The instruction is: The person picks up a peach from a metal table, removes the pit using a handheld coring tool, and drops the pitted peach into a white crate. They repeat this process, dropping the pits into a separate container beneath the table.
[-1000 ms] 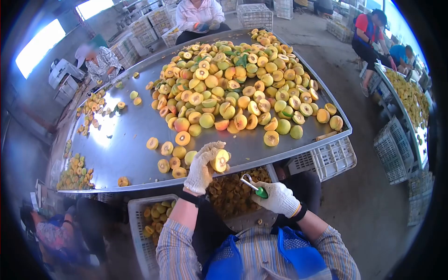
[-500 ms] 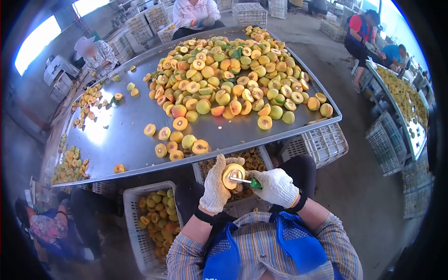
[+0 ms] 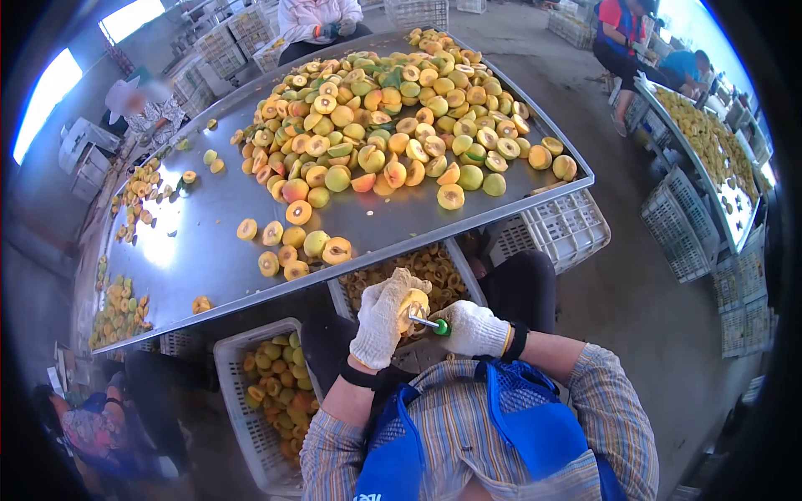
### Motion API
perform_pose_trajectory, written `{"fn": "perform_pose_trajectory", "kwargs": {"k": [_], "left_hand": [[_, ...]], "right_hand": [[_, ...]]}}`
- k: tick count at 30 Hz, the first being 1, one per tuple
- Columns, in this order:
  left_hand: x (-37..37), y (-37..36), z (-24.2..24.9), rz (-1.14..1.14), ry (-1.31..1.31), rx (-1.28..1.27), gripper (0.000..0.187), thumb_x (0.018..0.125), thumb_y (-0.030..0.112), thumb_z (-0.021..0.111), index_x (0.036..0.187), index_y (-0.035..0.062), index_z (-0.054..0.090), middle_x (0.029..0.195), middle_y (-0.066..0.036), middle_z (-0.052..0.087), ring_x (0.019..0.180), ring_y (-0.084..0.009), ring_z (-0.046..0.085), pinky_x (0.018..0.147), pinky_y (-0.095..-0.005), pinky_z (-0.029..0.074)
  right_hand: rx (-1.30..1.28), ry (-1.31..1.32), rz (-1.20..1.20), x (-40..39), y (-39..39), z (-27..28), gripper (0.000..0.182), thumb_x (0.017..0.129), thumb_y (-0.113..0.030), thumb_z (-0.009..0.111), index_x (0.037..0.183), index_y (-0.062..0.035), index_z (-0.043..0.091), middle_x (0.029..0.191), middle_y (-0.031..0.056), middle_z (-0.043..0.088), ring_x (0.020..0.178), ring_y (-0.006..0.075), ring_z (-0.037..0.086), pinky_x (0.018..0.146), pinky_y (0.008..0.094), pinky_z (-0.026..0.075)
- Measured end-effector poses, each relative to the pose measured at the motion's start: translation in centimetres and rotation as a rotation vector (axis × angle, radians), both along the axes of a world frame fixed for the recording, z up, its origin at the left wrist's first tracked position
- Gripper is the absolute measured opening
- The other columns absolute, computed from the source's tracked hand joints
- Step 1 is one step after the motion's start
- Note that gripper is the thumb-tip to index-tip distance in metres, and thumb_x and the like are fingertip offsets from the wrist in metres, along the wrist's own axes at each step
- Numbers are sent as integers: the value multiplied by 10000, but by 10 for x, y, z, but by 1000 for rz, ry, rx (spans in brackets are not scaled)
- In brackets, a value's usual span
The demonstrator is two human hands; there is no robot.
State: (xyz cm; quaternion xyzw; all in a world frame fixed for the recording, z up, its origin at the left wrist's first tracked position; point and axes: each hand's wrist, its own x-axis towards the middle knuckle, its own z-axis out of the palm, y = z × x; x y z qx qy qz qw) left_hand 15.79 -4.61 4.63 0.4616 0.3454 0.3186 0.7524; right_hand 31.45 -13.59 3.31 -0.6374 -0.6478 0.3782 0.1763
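Observation:
My left hand, in a white knit glove, is closed around a yellow peach half above a crate. My right hand, gloved the same way, grips a green-handled pitting tool. The tool's thin metal shaft reaches to the cut face of the fruit; its tip is hard to make out. Under my hands stands a crate of brownish fruit pieces. In front lies a metal table with a large heap of halved peaches, several small ones lying near its front edge.
A white crate of fruit halves stands at my left. An upturned white crate sits under the table's right corner. People sit across the table and at its left. Another fruit-covered table is at far right.
The whole view has shifted, so the table appears further up and left. The peach half is turned more edge-on, with the tool still at its cut face.

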Motion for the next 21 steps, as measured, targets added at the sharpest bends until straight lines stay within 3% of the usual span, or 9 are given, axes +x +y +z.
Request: {"fn": "perform_pose_trajectory", "kwargs": {"k": [4,7,9,10,11,13,14,19,21], "left_hand": [[-2,-3,2,-36,119,12,492,1011,440,516,914,-8,694,742,-86,661,531,-115,600,413,-207,429],[-3,7,-1,-104,226,36,555,1002,519,489,940,4,686,736,-88,661,520,-116,587,407,-205,412],[-4,12,-4,-166,79,-176,599,994,579,457,1012,15,661,739,-91,659,516,-126,584,412,-210,416],[-9,17,-15,-205,-98,-268,636,998,606,402,1079,17,628,808,-122,672,630,-191,649,520,-274,520],[-6,13,-23,-203,-97,-265,636,998,606,402,1079,17,628,808,-122,672,630,-191,649,520,-274,520],[13,-2,-34,276,-345,-125,652,999,612,387,1106,10,613,901,-158,681,775,-269,680,677,-377,579],[18,-4,-37,352,-406,-202,683,985,638,388,1073,4,628,962,-175,682,861,-307,677,772,-447,578],[15,-3,-10,290,-356,-361,724,977,652,403,945,-16,680,869,-145,693,768,-257,682,718,-358,577],[11,3,-12,232,-52,-177,732,980,647,392,908,-27,666,817,-155,684,710,-272,682,687,-380,581]], "right_hand": [[133,-186,63,11,13,-13,183,825,-227,638,938,-120,734,804,147,700,734,322,691,684,424,558],[-32,-52,30,0,-3,-10,198,832,-239,639,951,-103,720,777,142,698,705,319,689,642,415,556],[-51,5,62,-1,-3,-27,216,846,-265,638,946,-85,703,753,145,695,679,313,687,614,403,555],[-93,38,3,0,0,-24,227,852,-281,636,923,-74,695,740,154,689,668,319,683,616,405,555],[-134,73,-57,2,3,-19,244,858,-297,634,900,-63,687,728,163,682,657,325,679,618,407,555],[-201,134,-135,-2,5,2,253,863,-302,627,879,-55,680,729,176,675,670,340,677,627,418,554],[-116,77,-119,-5,3,-5,255,864,-300,625,880,-51,677,729,180,673,679,347,677,631,425,552],[160,-117,98,-23,2,-58,208,853,-256,625,864,-57,686,723,176,663,676,348,669,624,449,543],[75,-42,-110,-15,-1,-30,173,844,-231,624,883,-81,701,705,148,660,651,327,664,605,431,541]]}}
